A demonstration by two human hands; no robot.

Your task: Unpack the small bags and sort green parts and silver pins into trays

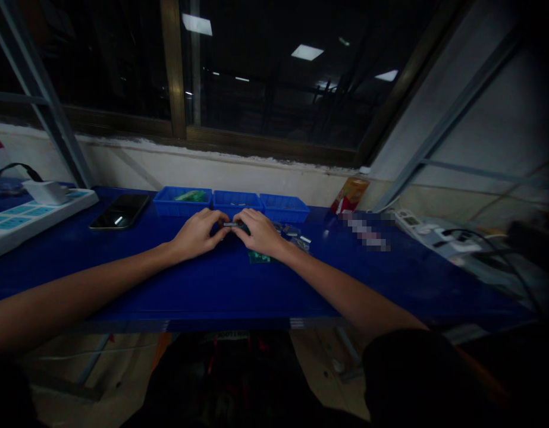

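Note:
My left hand (201, 232) and my right hand (260, 232) meet over the middle of the blue table (203, 285). Between their fingertips is a small, thin, flat piece (231, 224), dark with a lighter edge; its kind is too small to tell. Both hands are closed, thumb against fingers, on its two ends. Beneath my right hand lies a green sheet-like piece (258, 257), partly covered. Several small flat pieces (301, 241), some clear or silvery, lie just right of that hand.
Three blue bins stand at the back: the left bin (180, 208) holds green pieces (190, 195). A phone (120, 211) and a power strip (37, 215) lie left. On the right are an orange-red packet (351, 195) and another power strip (417, 229) with cables. A window rises behind.

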